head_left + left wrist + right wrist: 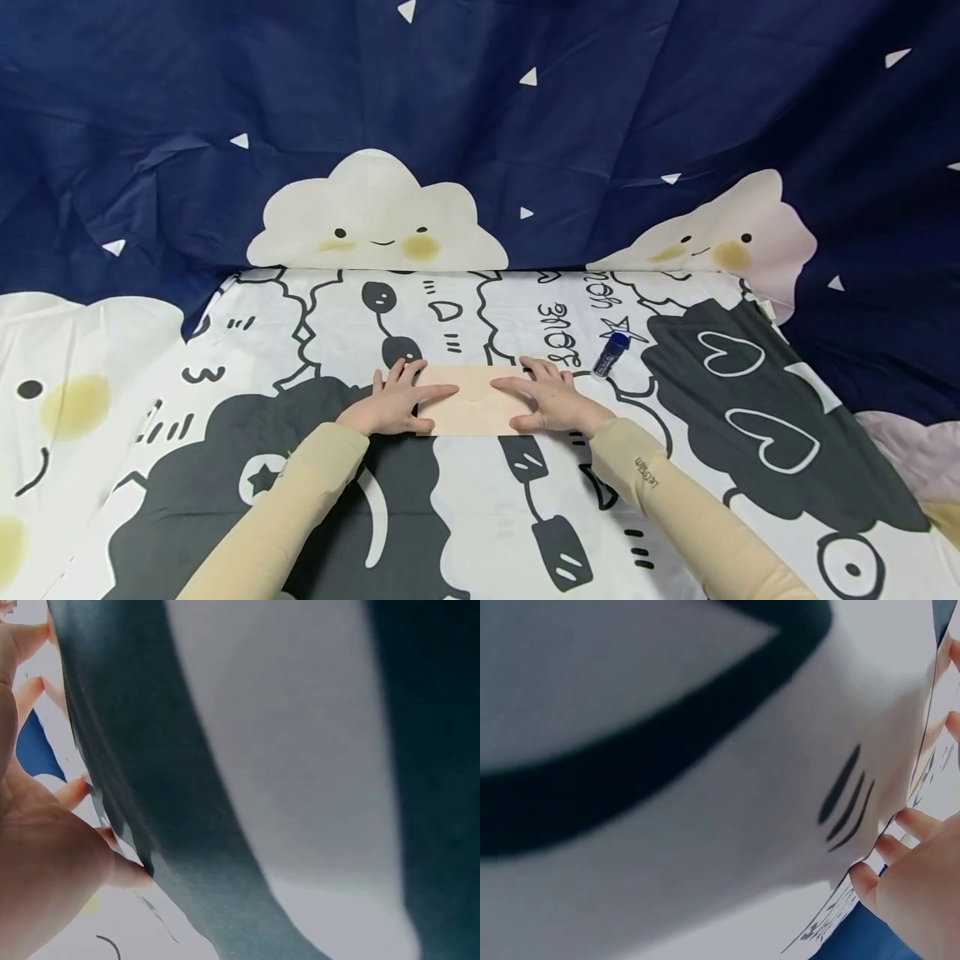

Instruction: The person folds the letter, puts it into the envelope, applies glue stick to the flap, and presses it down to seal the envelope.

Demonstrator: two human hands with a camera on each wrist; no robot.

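A flat peach-coloured paper envelope (474,417) lies on the patterned cloth, a faint curved flap line near its middle. My left hand (390,402) rests at its left end with fingers spread, index finger and thumb reaching over the paper. At the opposite end, my right hand (558,400) lies the same way, index finger and thumb on the paper. In the left wrist view the left hand (52,847) shows at the left edge, fingertips at the cloth. The right wrist view has the right hand (922,877) at its right edge. Both wrist views leave the envelope hidden.
A dark blue glue stick (611,354) lies on the cloth beyond the right hand. White cloth (480,517) with black and grey cartoon print covers the table. Behind the table hangs a navy curtain (585,125) with clouds and small white triangles.
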